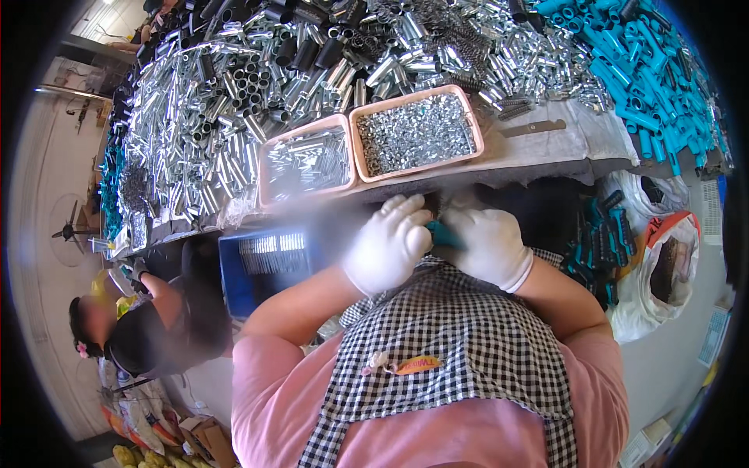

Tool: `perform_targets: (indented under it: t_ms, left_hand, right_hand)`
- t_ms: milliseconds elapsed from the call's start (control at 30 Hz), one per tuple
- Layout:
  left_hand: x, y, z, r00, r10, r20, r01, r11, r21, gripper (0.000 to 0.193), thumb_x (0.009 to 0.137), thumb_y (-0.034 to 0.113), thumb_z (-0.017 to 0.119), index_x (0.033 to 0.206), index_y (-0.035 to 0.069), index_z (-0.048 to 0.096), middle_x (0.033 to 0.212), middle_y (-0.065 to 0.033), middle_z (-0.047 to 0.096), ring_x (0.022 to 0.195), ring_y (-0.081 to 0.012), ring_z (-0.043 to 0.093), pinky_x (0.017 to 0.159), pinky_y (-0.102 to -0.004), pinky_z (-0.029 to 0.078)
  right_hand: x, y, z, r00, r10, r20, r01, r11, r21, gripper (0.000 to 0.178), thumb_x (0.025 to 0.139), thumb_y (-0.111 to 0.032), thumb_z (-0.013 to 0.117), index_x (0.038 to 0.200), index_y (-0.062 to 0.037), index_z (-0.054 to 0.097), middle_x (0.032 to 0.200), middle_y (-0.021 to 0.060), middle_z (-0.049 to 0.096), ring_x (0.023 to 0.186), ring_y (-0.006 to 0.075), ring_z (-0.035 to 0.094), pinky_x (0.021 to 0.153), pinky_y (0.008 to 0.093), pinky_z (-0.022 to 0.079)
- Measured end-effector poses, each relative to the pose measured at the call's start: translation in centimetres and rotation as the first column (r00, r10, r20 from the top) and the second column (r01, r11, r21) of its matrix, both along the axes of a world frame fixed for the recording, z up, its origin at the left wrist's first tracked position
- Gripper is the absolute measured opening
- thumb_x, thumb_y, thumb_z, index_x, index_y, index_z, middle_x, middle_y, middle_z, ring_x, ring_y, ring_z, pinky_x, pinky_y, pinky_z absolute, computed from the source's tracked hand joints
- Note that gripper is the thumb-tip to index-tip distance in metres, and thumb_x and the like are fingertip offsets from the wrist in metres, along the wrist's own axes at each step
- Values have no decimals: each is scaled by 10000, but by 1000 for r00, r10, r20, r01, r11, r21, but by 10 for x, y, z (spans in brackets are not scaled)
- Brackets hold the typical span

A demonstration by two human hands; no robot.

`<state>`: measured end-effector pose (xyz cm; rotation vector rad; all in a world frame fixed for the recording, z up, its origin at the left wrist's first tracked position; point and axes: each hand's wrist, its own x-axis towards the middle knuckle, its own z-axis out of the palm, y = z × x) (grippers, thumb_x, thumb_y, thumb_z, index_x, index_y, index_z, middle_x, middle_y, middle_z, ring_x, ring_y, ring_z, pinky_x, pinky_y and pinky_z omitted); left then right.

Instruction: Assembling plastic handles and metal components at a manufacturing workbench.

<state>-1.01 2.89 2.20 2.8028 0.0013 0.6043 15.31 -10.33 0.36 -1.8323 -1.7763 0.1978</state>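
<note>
My left hand (388, 246), in a white glove, is closed with its fingers curled around one end of a teal plastic piece (445, 235). From the other side my right hand (490, 243), gloved the same way, grips it too. Both hands are held together in front of my chequered apron (452, 327), just below the table's near edge. Most of the piece is covered by the gloves, and the right fingertips are blurred. Beyond the hands, a pink tray (477, 148) of small metal parts stands beside another pink tray (265, 175) of thin metal pins.
Heaped metal tubes (242, 86) and teal tubular parts (636, 70) cover the table. A flat metal strip (534, 128) lies right of the trays. At left are a blue crate (234, 273) and a co-worker (148, 327). Teal-and-black pieces (605, 242) and a white sack (647, 316) are at right.
</note>
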Motion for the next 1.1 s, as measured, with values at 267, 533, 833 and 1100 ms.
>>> perform_targets:
  t_ms: [267,533,833,1100]
  left_hand:
    - [13,28,15,766,-288,-574,-330,590,-736,388,721,210,789,963,-7,578,840,-83,647,813,-193,639,721,-336,498]
    - [24,30,35,831,-98,-547,-346,679,-647,636,579,221,922,1080,3,595,918,-117,678,872,-189,662,782,-310,522]
    - [75,78,26,941,-91,-326,-65,897,-437,1049,647,497,855,1452,24,377,1202,-214,623,1191,-315,575,1013,-398,446]
    - [108,114,-9,890,304,-340,-331,944,-23,187,763,253,693,776,71,727,866,-150,681,816,-340,658,744,-447,513]
  right_hand:
    - [0,-15,5,983,173,67,-172,985,-16,466,754,-446,728,1041,-90,635,721,73,604,579,223,620,490,355,472]
    - [26,-20,8,980,149,128,-172,966,193,609,723,-319,770,1234,-40,592,847,118,636,618,243,632,523,355,497]
    - [50,-27,15,984,-18,-175,-4,992,-126,527,756,-241,742,1206,-30,567,893,163,673,712,342,658,620,417,527]
    - [51,-33,11,985,-41,-167,34,998,-45,537,731,-220,754,1195,-19,572,875,171,664,724,348,659,625,422,523]
